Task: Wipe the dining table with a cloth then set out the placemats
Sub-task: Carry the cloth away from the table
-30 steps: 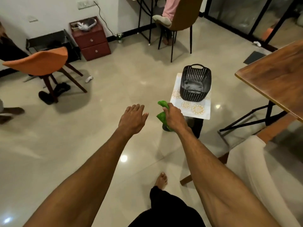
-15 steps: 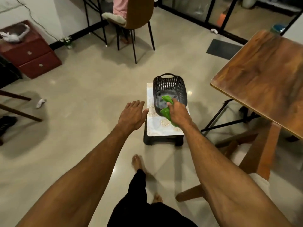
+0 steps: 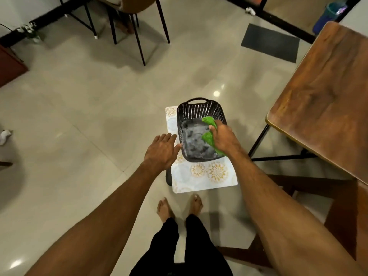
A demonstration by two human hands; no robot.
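Right hand (image 3: 223, 136) squeezing a green cloth (image 3: 207, 138) over the black basket (image 3: 196, 108), maybe a grey cloth (image 3: 192, 141) lying inside; left hand (image 3: 161, 150) spread flat.

Left grip (image 3: 162, 149) flat and forward (palm down), right grip (image 3: 224, 139) curled tight.

Home dining area: wooden dining table (image 3: 322, 100) at right of frame, black-legged chair (image 3: 137, 20) at upper left, glossy tiled floor (image 3: 79, 116) throughout. Dark doormat (image 3: 270, 44) at upper right, red cabinet (image 3: 10, 64) at left edge. Person's bare feet (image 3: 165, 209) on the tiles at bottom centre.
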